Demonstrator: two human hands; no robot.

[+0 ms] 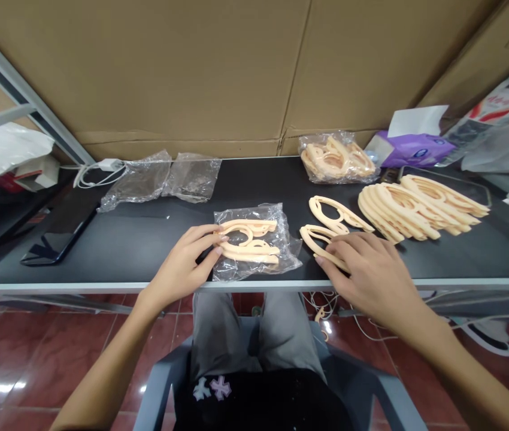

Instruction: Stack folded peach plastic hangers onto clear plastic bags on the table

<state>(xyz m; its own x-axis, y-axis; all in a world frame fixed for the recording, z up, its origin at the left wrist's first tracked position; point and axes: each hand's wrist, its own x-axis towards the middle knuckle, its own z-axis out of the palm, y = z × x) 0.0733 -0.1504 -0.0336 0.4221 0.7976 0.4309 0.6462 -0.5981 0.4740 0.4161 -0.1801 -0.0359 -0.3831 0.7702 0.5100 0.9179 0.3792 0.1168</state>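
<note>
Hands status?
Left hand on bagged peach plastic hangers. Right hand on loose hanger. Black phone off to the left, apart.

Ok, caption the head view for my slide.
Left hand touches bagged peach plastic hangers; right hand rests on a loose hanger.

We log the black table top [115, 251] | left: a black phone [59, 224] | back: two flat clear plastic bags [160, 178], then a bag of peach plastic hangers [338, 158] | right: a loose overlapping stack of hangers [420, 209] | back right: a purple tissue box [409, 146] | front centre: a clear bag [288, 245] under two hangers [248, 242]
</note>
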